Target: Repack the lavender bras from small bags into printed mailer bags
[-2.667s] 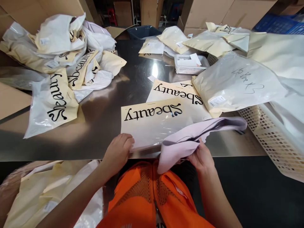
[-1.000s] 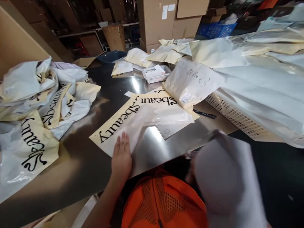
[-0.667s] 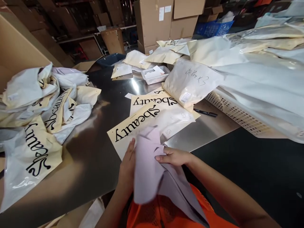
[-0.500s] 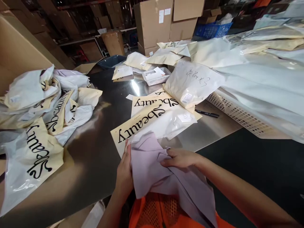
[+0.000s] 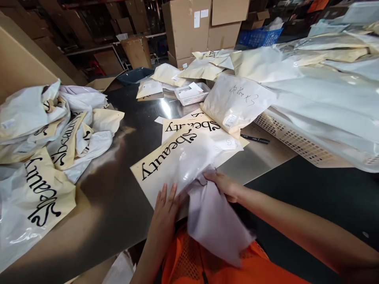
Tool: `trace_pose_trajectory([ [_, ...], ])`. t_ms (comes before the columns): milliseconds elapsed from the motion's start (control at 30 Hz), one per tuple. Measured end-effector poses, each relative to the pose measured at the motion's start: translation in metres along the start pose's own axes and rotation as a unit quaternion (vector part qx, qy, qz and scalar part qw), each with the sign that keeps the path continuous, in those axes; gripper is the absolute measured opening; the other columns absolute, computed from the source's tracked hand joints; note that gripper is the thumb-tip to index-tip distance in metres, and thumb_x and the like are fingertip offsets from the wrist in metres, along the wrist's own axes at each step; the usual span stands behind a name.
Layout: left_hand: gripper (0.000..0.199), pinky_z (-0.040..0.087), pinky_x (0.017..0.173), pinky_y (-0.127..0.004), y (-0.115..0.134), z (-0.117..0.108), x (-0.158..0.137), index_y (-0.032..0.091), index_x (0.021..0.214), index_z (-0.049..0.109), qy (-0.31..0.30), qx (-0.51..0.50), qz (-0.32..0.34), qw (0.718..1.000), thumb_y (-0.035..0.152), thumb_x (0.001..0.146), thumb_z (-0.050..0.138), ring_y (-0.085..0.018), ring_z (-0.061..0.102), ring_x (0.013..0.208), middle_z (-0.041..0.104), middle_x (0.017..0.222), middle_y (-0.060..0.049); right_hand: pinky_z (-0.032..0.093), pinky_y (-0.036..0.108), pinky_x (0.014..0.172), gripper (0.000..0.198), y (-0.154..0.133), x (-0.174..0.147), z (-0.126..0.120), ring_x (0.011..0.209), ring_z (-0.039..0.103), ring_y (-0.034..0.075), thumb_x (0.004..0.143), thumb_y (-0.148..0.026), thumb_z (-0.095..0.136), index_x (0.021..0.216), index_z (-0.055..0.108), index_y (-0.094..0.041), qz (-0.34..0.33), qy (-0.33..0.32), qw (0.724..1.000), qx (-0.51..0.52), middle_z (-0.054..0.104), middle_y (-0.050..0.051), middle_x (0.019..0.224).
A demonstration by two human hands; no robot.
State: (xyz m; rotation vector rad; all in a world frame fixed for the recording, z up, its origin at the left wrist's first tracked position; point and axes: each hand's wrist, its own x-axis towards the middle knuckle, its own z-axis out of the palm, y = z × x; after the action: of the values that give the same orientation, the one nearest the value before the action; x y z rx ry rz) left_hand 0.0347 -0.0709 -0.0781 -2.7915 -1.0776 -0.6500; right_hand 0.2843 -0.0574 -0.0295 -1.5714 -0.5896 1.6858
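My left hand [image 5: 166,207] lies with its fingers stretched out on the lower edge of a cream and clear plastic bag [image 5: 166,156] printed "Sbeauty". A lilac cloth [image 5: 214,217] hangs from my right hand [image 5: 222,184], whose fingers are closed on its upper part. That upper part is at the near edge of the bag; whether it is inside cannot be made out. The cloth's loose end drapes over the table's near edge and is blurred. Beneath the printed bag lie more flat bags of the same kind [image 5: 204,125].
Filled bags are heaped on the left [image 5: 56,122]. A stuffed bag with handwriting [image 5: 237,100] lies beyond my right hand, near a black marker [image 5: 255,139]. White baskets [image 5: 299,138] piled with bags stand on the right. A small white basket [image 5: 192,98] holds papers.
My left hand has let go of the cloth's side and now lies flat on the bag. My right hand has moved the cloth's upper part towards the bag's near edge, bunching it.
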Motion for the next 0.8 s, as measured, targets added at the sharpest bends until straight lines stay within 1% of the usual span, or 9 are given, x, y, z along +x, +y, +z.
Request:
trace_pose_trajectory([
  [33,0.067,0.040,0.113,-0.052,0.004,0.006,0.000,0.022,0.155,0.023,0.014,0.004,-0.002,1.000,0.006,0.092,0.041,-0.031,0.016,0.149,0.040,0.154,-0.011,0.057,0.039,0.082,0.036,0.007,-0.001,0.007,0.092,0.069,0.025,0.083,-0.039,0.060,0.113,0.058,-0.018,0.025,0.001,0.998,0.056,0.071,0.011,0.104],
  [100,0.067,0.034,0.117,-0.053,0.008,0.016,0.000,0.025,0.155,0.021,0.040,0.002,-0.010,0.999,0.014,0.094,0.046,-0.031,0.016,0.149,0.042,0.152,-0.011,0.057,0.038,0.083,0.037,0.017,-0.003,0.021,0.091,0.069,0.023,0.082,-0.035,0.063,0.114,0.057,-0.018,0.047,-0.031,0.992,0.109,0.071,0.010,0.103],
  [167,0.069,0.035,0.117,-0.048,0.008,0.019,-0.001,0.026,0.156,0.016,0.047,-0.025,-0.006,0.999,0.014,0.095,0.046,-0.028,0.022,0.148,0.044,0.151,-0.011,0.057,0.039,0.085,0.043,0.019,-0.003,0.031,0.091,0.069,0.024,0.070,-0.025,0.074,0.110,0.060,-0.017,0.062,-0.078,0.983,0.151,0.071,0.010,0.100],
  [233,0.072,0.041,0.114,-0.044,0.003,0.013,-0.002,0.029,0.156,0.014,0.030,-0.069,0.008,0.997,0.011,0.093,0.045,-0.026,0.027,0.146,0.042,0.153,-0.009,0.057,0.040,0.083,0.045,0.017,0.000,0.034,0.090,0.069,0.025,0.060,-0.014,0.078,0.102,0.064,-0.016,0.057,-0.077,0.982,0.165,0.072,0.009,0.092],
  [333,0.075,0.043,0.112,-0.047,-0.001,-0.007,-0.006,0.027,0.156,0.017,0.007,-0.101,0.024,0.995,0.002,0.089,0.042,-0.028,0.026,0.147,0.036,0.156,-0.009,0.058,0.038,0.079,0.033,0.014,0.011,0.029,0.085,0.069,0.024,0.062,-0.011,0.070,0.093,0.065,-0.018,0.021,0.018,0.983,0.184,0.071,0.006,0.084],
  [467,0.076,0.046,0.109,-0.047,0.008,-0.019,-0.007,0.022,0.154,0.023,0.006,-0.075,-0.001,0.997,-0.007,0.085,0.038,-0.029,0.024,0.147,0.041,0.153,-0.013,0.059,0.034,0.073,0.022,0.019,0.026,0.026,0.079,0.067,0.022,0.068,-0.012,0.055,0.088,0.061,-0.020,-0.013,0.129,0.963,0.237,0.068,0.004,0.076],
  [633,0.068,0.046,0.108,-0.052,0.025,-0.007,0.000,0.012,0.145,0.036,0.067,-0.060,-0.001,0.996,-0.010,0.080,0.038,-0.033,0.027,0.146,0.044,0.149,-0.019,0.058,0.029,0.066,0.031,0.019,0.040,0.036,0.067,0.065,0.018,0.060,-0.008,0.048,0.087,0.056,-0.022,-0.066,0.195,0.919,0.336,0.065,0.000,0.071],
  [733,0.060,0.041,0.110,-0.057,0.033,-0.002,0.002,0.010,0.134,0.048,0.062,-0.038,0.026,0.997,-0.010,0.079,0.038,-0.035,0.027,0.146,0.047,0.147,-0.018,0.058,0.028,0.062,0.034,0.011,0.055,0.035,0.063,0.063,0.016,0.056,-0.006,0.047,0.085,0.054,-0.021,-0.108,0.216,0.893,0.380,0.064,-0.001,0.072],
  [800,0.056,0.039,0.111,-0.059,0.038,0.000,0.001,0.009,0.130,0.052,0.057,-0.028,0.024,0.998,-0.009,0.079,0.038,-0.036,0.026,0.146,0.046,0.148,-0.017,0.057,0.029,0.059,0.030,0.006,0.067,0.032,0.060,0.062,0.017,0.058,-0.005,0.050,0.084,0.055,-0.020,-0.136,0.219,0.881,0.397,0.063,-0.001,0.070],
])
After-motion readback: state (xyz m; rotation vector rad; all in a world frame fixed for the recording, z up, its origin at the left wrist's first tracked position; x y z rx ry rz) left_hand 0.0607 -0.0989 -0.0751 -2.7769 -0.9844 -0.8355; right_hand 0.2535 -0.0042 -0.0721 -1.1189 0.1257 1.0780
